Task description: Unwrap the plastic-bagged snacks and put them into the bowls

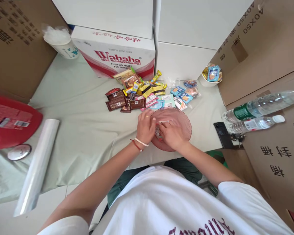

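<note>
A pink ribbed glass plate [185, 125] sits at the front of the cloth-covered table, in front of me. My left hand [145, 125] is closed at the plate's left rim, with its fingers curled over the edge. Inside the plate, my right hand [171, 132] has its fingers bent and closed around a small snack packet [158, 131] in a clear, shiny wrapper. Much of that packet is hidden by the fingers, so its kind does not show. Just beyond the plate lie dark brown snack bars [116, 103], yellow packets [146, 90] and blue packets [187, 97].
A Wahaha carton [117, 58] and white boxes [183, 60] stand behind. To the right are a small white bowl [208, 80] of snacks, two bottles [257, 125] and a black phone [222, 133]. Leftward lie a plastic film roll [38, 163], a red container [12, 120] and a paper cup [65, 49].
</note>
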Demonstrator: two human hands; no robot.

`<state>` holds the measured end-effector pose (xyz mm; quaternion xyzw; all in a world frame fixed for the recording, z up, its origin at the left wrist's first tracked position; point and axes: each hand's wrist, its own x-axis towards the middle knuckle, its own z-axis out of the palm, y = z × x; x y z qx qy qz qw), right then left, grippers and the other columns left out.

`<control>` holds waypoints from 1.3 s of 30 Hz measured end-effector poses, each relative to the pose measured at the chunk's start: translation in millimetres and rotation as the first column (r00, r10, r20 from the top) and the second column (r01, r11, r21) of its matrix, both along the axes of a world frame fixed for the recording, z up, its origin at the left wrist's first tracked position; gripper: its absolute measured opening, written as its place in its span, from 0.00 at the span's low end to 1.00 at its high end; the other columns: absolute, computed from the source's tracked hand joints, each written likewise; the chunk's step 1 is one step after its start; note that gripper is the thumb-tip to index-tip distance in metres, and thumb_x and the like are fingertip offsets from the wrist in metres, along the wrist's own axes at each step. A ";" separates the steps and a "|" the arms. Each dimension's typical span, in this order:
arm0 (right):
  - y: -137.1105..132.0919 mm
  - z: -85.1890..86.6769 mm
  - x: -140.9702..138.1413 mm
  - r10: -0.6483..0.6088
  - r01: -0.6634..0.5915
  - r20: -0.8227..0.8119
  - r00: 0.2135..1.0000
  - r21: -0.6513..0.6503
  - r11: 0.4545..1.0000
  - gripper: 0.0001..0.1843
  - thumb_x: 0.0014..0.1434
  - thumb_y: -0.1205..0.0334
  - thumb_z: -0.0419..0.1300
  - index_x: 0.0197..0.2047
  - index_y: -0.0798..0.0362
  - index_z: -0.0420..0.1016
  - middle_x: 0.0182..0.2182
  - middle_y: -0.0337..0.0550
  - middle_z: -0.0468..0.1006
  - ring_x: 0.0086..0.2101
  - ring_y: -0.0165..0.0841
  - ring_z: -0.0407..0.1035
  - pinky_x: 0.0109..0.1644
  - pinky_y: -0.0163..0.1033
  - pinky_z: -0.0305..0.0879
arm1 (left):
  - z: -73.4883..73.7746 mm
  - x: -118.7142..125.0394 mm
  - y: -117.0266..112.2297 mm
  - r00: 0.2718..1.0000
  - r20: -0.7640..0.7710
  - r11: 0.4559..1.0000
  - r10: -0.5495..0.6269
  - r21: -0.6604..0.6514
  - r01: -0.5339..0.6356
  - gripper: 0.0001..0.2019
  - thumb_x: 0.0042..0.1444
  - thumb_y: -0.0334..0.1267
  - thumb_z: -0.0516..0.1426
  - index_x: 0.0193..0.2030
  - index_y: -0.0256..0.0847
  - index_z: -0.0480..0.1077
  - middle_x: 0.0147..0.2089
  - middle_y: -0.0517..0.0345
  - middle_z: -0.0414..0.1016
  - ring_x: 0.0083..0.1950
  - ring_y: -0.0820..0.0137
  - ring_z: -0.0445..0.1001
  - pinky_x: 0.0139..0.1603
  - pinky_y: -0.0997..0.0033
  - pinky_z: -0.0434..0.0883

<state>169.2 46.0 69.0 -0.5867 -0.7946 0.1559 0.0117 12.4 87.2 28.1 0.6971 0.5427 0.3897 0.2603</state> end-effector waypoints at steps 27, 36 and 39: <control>85.4 -37.4 119.7 -0.728 0.525 -0.632 -0.264 -0.728 0.441 0.22 0.49 0.66 0.78 0.27 0.52 0.65 0.16 0.25 0.61 0.16 0.18 0.45 0.13 0.25 0.43 | 12.0 15.4 -11.6 0.691 -0.581 0.868 -0.430 -0.055 0.494 0.17 0.70 0.37 0.53 0.63 0.48 0.74 0.60 0.48 0.77 0.68 0.56 0.66 0.58 0.52 0.66; -13.7 23.1 180.9 -0.637 0.416 -0.744 -0.202 -0.654 0.631 0.22 0.37 0.58 0.81 0.35 0.55 0.80 0.19 0.29 0.67 0.18 0.19 0.48 0.17 0.26 0.45 | 13.1 16.1 -10.9 0.713 -0.554 0.873 -0.429 -0.051 0.486 0.18 0.69 0.35 0.53 0.61 0.51 0.76 0.58 0.47 0.76 0.67 0.54 0.66 0.56 0.52 0.69; -12.7 44.0 163.0 -0.674 0.246 -0.714 0.190 -0.630 0.736 0.26 0.42 0.50 0.79 0.42 0.55 0.84 0.27 0.37 0.78 0.21 0.22 0.57 0.21 0.29 0.50 | 15.3 18.2 -10.9 0.690 -0.576 0.870 -0.438 -0.076 0.488 0.19 0.69 0.34 0.53 0.61 0.49 0.76 0.61 0.47 0.76 0.67 0.54 0.66 0.54 0.53 0.71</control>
